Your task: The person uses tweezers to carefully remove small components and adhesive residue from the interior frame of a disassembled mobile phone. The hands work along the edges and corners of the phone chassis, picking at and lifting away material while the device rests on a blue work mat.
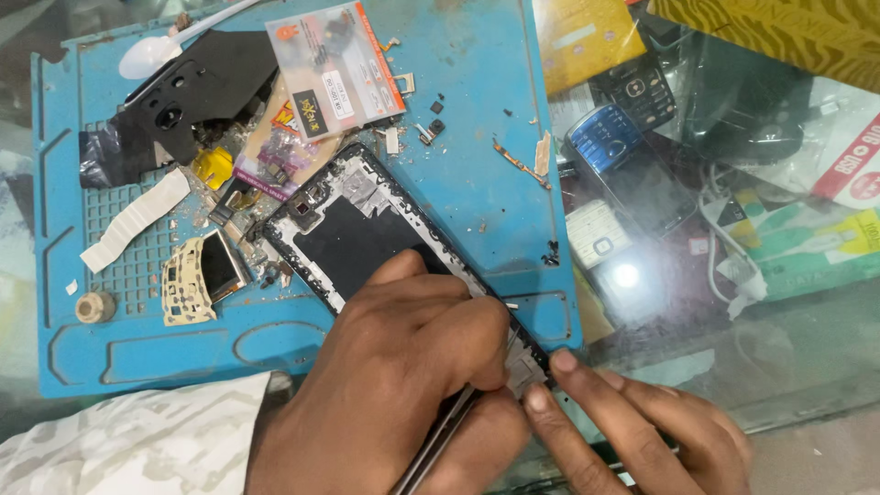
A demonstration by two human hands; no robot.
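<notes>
The opened phone (367, 234) is lying at an angle on the blue work mat (477, 183), with its lower end reaching the mat's near edge. The left hand (403, 385) is resting over the lower part of the phone, with its fingers curled together and pinching thin metal tweezers (440, 440), whose tip is hidden under the fingers at the phone's bottom corner. The right hand (632, 431) is lying beside it on the glass table (788, 348), with two fingertips (561, 362) pressing against the same corner of the phone. On the mat, a black plastic cover (202, 92), a small packet (335, 69) and loose little parts are lying above the phone. Old keypad phones (614, 137) are showing under the glass on the right.
</notes>
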